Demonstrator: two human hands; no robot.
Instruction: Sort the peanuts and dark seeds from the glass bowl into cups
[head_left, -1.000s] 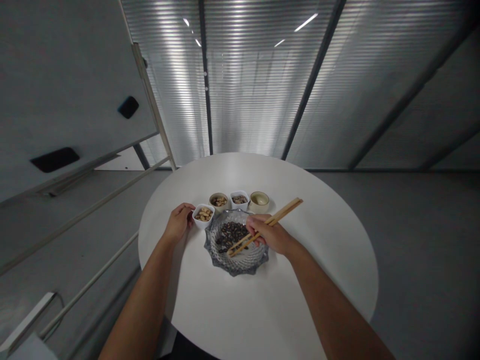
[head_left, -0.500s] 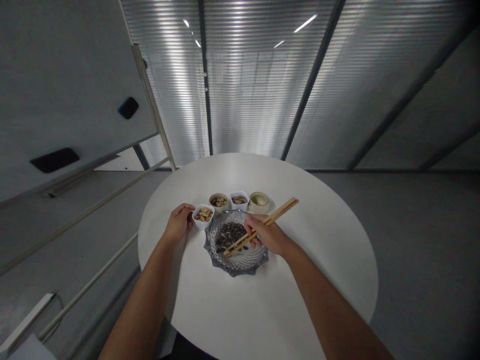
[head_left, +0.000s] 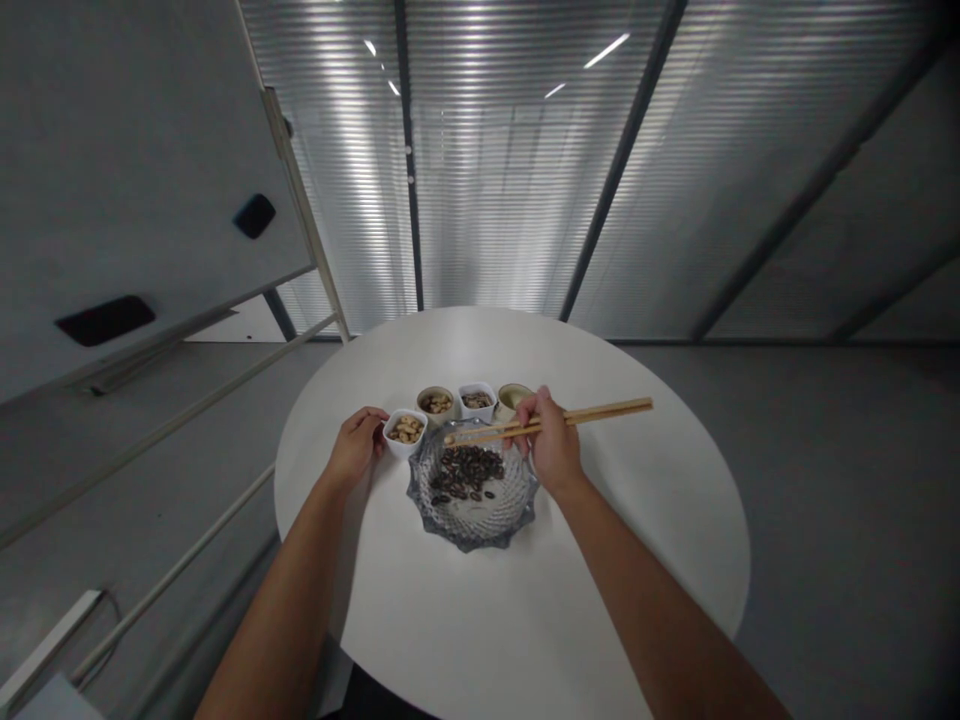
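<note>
My right hand (head_left: 551, 437) is closed around a pair of wooden chopsticks (head_left: 609, 411) above the right rim of a scalloped glass bowl (head_left: 480, 528). The chopstick tips reach left over the bowl's far part; a small pale spot shows there, too small to name. Dark glossy beans or seeds (head_left: 469, 470) lie loosely in the bowl. At the bowl's left, my left hand (head_left: 358, 442) rests on the table, its curled fingertips pinching the side of a small white cup (head_left: 406, 449) of pale nuts (head_left: 406, 428).
Behind the glass bowl stand a tan cup (head_left: 437, 413) with brownish nuts, a white square cup (head_left: 478, 408) with dark striped seeds, and another tan cup (head_left: 513, 396), partly behind my right hand. All sit on a round white table (head_left: 480, 620). A whiteboard frame (head_left: 330, 290) stands left.
My right hand has moved up and away from the bowl's middle, swinging the chopsticks nearly level with tips at the bowl's far side. My left hand stays at the white cup.
</note>
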